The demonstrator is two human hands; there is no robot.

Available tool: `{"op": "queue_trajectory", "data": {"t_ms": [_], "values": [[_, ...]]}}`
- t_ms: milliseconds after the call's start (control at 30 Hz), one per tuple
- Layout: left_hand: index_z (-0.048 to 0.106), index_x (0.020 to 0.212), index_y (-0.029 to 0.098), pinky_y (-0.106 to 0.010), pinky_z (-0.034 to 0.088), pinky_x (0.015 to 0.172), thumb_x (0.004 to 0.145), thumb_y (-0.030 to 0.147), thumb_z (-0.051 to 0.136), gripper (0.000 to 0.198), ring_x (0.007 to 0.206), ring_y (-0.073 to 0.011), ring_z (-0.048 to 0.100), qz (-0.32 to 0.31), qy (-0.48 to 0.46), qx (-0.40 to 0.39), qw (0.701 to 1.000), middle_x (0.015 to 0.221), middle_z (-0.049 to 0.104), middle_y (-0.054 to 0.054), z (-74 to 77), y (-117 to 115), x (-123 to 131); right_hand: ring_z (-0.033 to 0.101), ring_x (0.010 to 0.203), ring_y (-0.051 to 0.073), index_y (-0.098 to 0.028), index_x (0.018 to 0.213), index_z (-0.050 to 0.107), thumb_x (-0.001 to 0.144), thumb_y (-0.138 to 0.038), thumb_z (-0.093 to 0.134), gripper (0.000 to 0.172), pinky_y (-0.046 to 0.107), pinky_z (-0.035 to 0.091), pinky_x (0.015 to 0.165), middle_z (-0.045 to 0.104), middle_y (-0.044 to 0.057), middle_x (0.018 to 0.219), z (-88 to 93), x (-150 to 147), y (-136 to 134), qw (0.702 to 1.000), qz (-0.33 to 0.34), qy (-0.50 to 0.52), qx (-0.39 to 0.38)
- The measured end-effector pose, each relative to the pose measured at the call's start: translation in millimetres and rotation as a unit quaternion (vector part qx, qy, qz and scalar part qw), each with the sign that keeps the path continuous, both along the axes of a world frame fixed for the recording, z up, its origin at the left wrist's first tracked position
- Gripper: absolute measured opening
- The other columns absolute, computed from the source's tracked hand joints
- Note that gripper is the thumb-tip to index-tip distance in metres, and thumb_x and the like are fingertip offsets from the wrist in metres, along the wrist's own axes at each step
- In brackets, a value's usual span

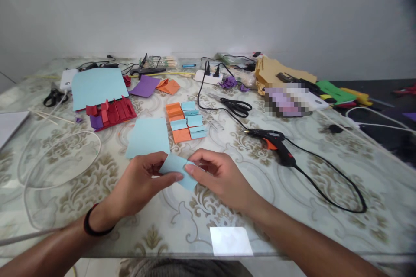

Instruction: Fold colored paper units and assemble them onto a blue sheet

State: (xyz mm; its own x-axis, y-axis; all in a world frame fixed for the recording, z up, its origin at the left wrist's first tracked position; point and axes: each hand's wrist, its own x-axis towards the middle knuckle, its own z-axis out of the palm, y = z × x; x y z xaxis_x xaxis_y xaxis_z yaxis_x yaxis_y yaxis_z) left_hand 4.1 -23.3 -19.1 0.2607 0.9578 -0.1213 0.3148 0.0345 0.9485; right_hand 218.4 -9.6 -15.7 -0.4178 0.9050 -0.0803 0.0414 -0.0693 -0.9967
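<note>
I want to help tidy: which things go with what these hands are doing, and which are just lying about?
Probably part of it: small blue paper, held by the left hand and right hand; flat blue sheet; orange-and-blue folded piece; perhaps the glue gun.

Probably lying about: scissors beside the glue gun; crumpled purple paper; brown paper pile.

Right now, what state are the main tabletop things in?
Small light-blue paper piece: held by left hand and right hand
Black-handled metal scissors, centre-right: apparently closed
Black glue gun with orange trigger: laid down, heat unclear
White plastic power strip: two black plugs inserted
Red folded paper piece: flaps raised
Purple paper wad: crumpled
</note>
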Motion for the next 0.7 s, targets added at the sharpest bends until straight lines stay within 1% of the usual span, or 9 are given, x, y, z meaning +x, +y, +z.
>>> {"op": "queue_trajectory", "data": {"t_ms": [100,167,300,467,533,700], "values": [[0.059,0.073,0.018,-0.023,0.029,0.053,0.085,0.045,0.079,0.036,0.061,-0.0101,0.039,0.014,-0.014,-0.013,1.0,0.065,0.045,0.005,-1.7,-0.3,0.8,0.054,0.061,0.01,-0.018,0.084,0.066,0.089,-0.05,0.074,0.033,0.025,0.041,0.055,0.059,-0.002,0.073,-2.5,1.1,0.8,1.0,0.008,-0.004,-0.028],[0.059,0.073,0.017,-0.023,0.027,0.051,0.084,0.047,0.08,0.038,0.06,-0.0098,0.037,0.018,-0.012,-0.028,0.999,0.065,0.044,0.005,-1.9,-0.6,1.2,0.055,0.06,0.01,-0.018,0.082,0.065,0.087,-0.052,0.076,0.036,0.024,0.04,0.055,0.057,-0.003,0.072,-3.8,1.8,0.8,0.999,0.007,-0.006,-0.041],[0.06,0.075,0.017,-0.023,0.026,0.051,0.082,0.049,0.081,0.039,0.06,-0.0093,0.037,0.013,-0.017,-0.049,0.999,0.064,0.044,0.006,-2.1,-0.9,1.5,0.054,0.057,0.008,-0.017,0.079,0.063,0.085,-0.054,0.079,0.04,0.023,0.038,0.053,0.055,-0.004,0.07,-3.9,2.3,-0.1,0.999,0.001,-0.004,-0.045],[0.058,0.073,0.017,-0.022,0.024,0.05,0.081,0.048,0.083,0.04,0.058,-0.0086,0.034,0.015,-0.018,-0.047,0.999,0.063,0.043,0.006,-3.4,0.0,1.7,0.053,0.056,0.008,-0.017,0.077,0.063,0.085,-0.055,0.079,0.042,0.023,0.036,0.052,0.055,-0.005,0.068,-3.0,2.2,0.1,0.999,0.003,0.009,-0.044],[0.058,0.072,0.017,-0.022,0.026,0.051,0.081,0.047,0.083,0.04,0.059,-0.0089,0.037,0.013,-0.024,-0.049,0.998,0.063,0.045,0.006,-2.7,0.2,2.0,0.054,0.057,0.008,-0.017,0.076,0.062,0.085,-0.056,0.079,0.043,0.023,0.037,0.053,0.056,-0.004,0.068,-3.4,2.4,0.4,0.999,0.004,0.015,-0.046],[0.064,0.078,0.017,-0.024,0.036,0.055,0.08,0.044,0.083,0.033,0.062,-0.0117,0.049,0.008,-0.048,-0.067,0.997,0.067,0.058,0.002,2.2,-0.3,4.5,0.057,0.06,0.01,-0.017,0.078,0.064,0.087,-0.058,0.076,0.044,0.024,0.041,0.056,0.058,-0.003,0.068,-5.6,2.6,-0.4,0.999,0.008,0.021,-0.039]]}}
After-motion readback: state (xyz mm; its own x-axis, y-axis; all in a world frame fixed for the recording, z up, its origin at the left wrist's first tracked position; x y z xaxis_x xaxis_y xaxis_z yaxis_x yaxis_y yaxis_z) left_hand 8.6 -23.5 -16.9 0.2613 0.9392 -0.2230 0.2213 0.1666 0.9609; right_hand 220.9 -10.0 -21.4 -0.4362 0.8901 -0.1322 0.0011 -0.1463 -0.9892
